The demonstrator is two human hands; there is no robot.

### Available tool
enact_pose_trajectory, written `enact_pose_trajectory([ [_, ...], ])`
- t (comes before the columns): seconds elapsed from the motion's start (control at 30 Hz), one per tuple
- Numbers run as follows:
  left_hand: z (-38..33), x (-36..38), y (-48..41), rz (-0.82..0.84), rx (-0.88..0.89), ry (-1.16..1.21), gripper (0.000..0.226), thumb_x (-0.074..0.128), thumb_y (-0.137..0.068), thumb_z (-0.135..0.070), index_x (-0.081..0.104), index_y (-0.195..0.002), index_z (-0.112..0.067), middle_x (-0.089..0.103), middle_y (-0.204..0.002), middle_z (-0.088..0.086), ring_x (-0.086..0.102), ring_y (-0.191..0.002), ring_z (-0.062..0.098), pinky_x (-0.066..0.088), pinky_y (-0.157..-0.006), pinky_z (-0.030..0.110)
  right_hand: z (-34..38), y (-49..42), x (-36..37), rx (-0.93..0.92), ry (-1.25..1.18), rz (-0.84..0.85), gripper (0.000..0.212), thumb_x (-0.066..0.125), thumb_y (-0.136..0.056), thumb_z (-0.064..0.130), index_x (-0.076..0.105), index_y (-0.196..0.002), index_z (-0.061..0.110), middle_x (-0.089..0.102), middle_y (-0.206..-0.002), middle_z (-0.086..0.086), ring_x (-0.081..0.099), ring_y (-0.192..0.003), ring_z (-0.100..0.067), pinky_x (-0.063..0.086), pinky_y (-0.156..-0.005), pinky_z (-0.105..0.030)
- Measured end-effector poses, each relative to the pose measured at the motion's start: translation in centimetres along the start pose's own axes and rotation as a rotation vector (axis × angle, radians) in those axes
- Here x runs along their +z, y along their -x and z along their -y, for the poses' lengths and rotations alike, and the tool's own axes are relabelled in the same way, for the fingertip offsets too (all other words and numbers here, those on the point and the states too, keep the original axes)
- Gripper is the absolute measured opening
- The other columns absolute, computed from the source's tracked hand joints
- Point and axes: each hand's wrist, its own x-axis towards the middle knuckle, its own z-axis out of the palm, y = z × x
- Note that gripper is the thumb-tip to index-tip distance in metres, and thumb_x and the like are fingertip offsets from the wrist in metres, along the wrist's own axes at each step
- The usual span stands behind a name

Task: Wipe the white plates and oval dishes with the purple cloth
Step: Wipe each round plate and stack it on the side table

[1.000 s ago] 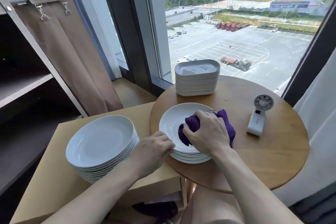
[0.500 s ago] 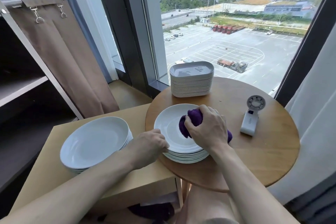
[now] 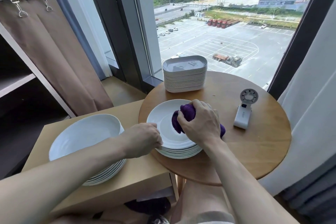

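the right hand (image 3: 200, 123) curls its fingers round a bunched purple cloth (image 3: 188, 112) and presses it on the top round white plate (image 3: 161, 125) of a stack, at about 3 o'clock on that plate; most of the cloth is hidden under the palm. the left hand (image 3: 143, 139) pinches the plate's rim at 8 o'clock, fingertips hard to make out. the stack sits at 8 o'clock on the round wooden table (image 3: 254, 151), the pile of white oval dishes (image 3: 184, 78) at 11 o'clock, a small white handheld fan (image 3: 243, 112) at 2 o'clock. a second stack of white plates (image 3: 81, 134), partly covered by the left forearm, stands on the pale wooden side table (image 3: 145, 174).
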Motion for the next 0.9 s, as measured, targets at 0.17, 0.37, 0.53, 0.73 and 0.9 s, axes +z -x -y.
enact_pose_trajectory([
  [0.17,0.1,0.0,0.3,0.022,0.009,-0.004,0.033,0.047,-0.109,-0.034,0.077,-0.107,-0.021,0.072,-0.103,-0.009,0.05,-0.099,0.011,0.046,-0.089,0.028,-0.2,0.0,0.2,-0.007,-0.003,-0.007,0.032,0.057,-0.082,0.057,0.057,-0.088,0.025,0.063,-0.091,0.009,0.054,-0.092,-0.02,0.039,-0.089,-0.039],
  [0.37,-0.3,-1.1,-0.2,0.148,-0.017,-0.124,0.035,0.042,-0.108,-0.028,0.072,-0.094,-0.015,0.069,-0.097,-0.001,0.06,-0.096,0.022,0.05,-0.087,0.039,-0.3,0.0,0.4,-0.019,0.013,-0.002,0.032,0.059,-0.083,0.056,0.058,-0.09,0.025,0.062,-0.091,0.009,0.053,-0.092,-0.019,0.037,-0.089,-0.037],
  [0.53,-1.6,-2.1,-0.8,0.221,0.044,-0.309,0.026,0.044,-0.096,-0.015,0.052,-0.071,-0.013,0.06,-0.076,0.006,0.06,-0.076,0.03,0.054,-0.074,0.043,-0.4,0.2,0.5,-0.031,0.017,-0.001,0.033,0.057,-0.082,0.057,0.057,-0.089,0.025,0.063,-0.091,0.009,0.054,-0.092,-0.019,0.038,-0.089,-0.038],
  [0.73,-1.2,-1.5,-0.7,0.209,0.078,-0.356,0.029,0.042,-0.101,-0.017,0.064,-0.083,-0.011,0.065,-0.085,0.006,0.062,-0.082,0.029,0.054,-0.08,0.042,-0.4,0.2,0.7,-0.034,0.018,-0.002,0.032,0.056,-0.082,0.057,0.057,-0.089,0.026,0.063,-0.092,0.01,0.054,-0.091,-0.019,0.038,-0.089,-0.038],
  [0.9,-1.0,-2.2,0.0,0.053,0.155,-0.302,0.032,0.039,-0.105,-0.02,0.067,-0.089,-0.013,0.064,-0.087,0.003,0.06,-0.084,0.023,0.048,-0.077,0.031,-0.4,0.2,0.7,-0.02,0.003,0.006,0.033,0.054,-0.081,0.058,0.056,-0.088,0.025,0.062,-0.09,0.01,0.053,-0.091,-0.018,0.038,-0.09,-0.038],
])
